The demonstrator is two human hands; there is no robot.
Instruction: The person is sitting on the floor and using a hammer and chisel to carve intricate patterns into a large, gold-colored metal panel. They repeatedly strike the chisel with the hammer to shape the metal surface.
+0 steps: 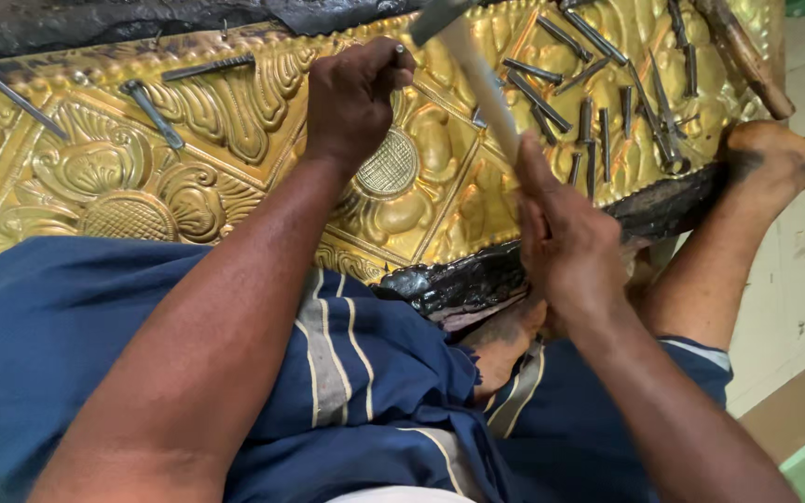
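Note:
A large embossed brass sheet [188, 140] with flower and leaf patterns lies on a black pitch bed in front of me. My left hand [351, 98] is closed around a small metal punch [401, 51], its tip set against the sheet near the upper middle. My right hand [561, 237] grips the pale wooden handle of a hammer [477, 79], raised and blurred, with the head above the punch at the top edge of the view.
Several steel punches [598, 121] lie scattered on the sheet's right part, and three more [151, 112] lie at the left. A wooden stick [747, 56] rests at the top right. My bare foot [775, 158] sits by the sheet's right edge; blue cloth covers my lap.

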